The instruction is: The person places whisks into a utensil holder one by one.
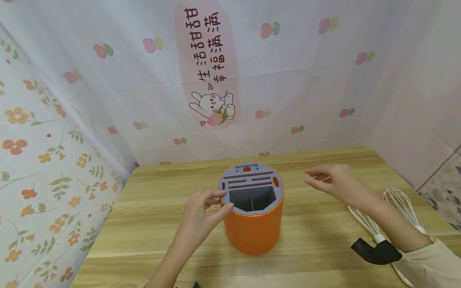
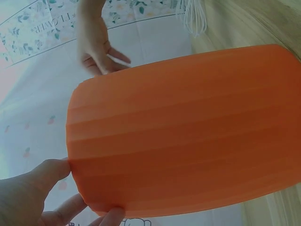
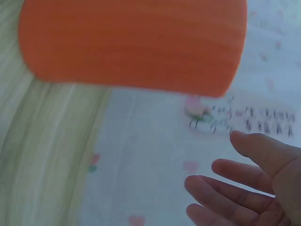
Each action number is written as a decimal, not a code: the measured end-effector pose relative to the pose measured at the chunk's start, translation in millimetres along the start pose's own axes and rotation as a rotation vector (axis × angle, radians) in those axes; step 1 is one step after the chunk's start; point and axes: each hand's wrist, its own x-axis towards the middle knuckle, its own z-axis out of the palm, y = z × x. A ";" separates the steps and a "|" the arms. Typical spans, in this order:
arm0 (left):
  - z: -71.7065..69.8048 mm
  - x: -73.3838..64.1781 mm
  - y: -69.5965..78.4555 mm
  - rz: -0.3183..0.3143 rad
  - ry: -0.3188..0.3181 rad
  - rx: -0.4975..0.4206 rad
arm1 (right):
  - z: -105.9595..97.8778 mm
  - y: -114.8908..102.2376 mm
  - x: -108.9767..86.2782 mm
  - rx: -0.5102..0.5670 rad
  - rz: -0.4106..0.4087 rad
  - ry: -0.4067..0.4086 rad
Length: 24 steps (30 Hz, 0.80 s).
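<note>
Only the left hand (image 1: 202,213) on the orange container (image 1: 253,235), right hand (image 1: 340,185) apart.

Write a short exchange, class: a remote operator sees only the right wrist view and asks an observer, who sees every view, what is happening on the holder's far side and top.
Operator: I see the orange holder and, apart from it, the right hand. Is anything touching the holder where I can't see?
Observer: Yes, the left hand holds it at the left edge, as the head view shows.
Operator: And what is its top like?
Observer: The grey insert there has narrow slots and, on the near side, a larger divided compartment.
</note>
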 end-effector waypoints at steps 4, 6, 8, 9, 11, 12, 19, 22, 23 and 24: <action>-0.6 -0.4 -0.8 -0.013 0.002 -0.002 | -9.6 30.0 -10.7 -0.025 0.058 -0.055; -1.0 -0.6 -0.9 -0.013 0.003 0.001 | -12.1 45.5 -17.5 -0.038 0.087 -0.083; -1.3 -1.0 -1.1 -0.012 0.005 0.003 | -13.2 59.7 -25.3 -0.045 0.114 -0.108; -1.4 -1.2 -1.3 -0.010 0.006 0.002 | -13.3 66.1 -29.5 -0.047 0.131 -0.125; -1.6 -1.6 -1.9 -0.005 0.010 0.001 | -12.7 78.2 -38.4 -0.059 0.150 -0.145; -1.7 -1.7 -2.1 -0.004 0.012 0.000 | -12.3 83.9 -43.1 -0.064 0.154 -0.151; -1.9 -1.2 -2.4 -0.009 0.014 0.000 | -11.8 119.7 -77.6 -0.083 0.230 -0.199; -1.8 -1.1 -1.8 -0.012 0.014 0.003 | -14.3 133.3 -90.0 -0.025 0.308 -0.274; -1.8 -1.1 -1.5 -0.012 0.013 0.003 | -15.5 137.5 -94.1 0.006 0.337 -0.304; -1.7 -1.1 -1.2 -0.013 0.013 0.002 | -16.6 141.5 -98.4 0.035 0.365 -0.333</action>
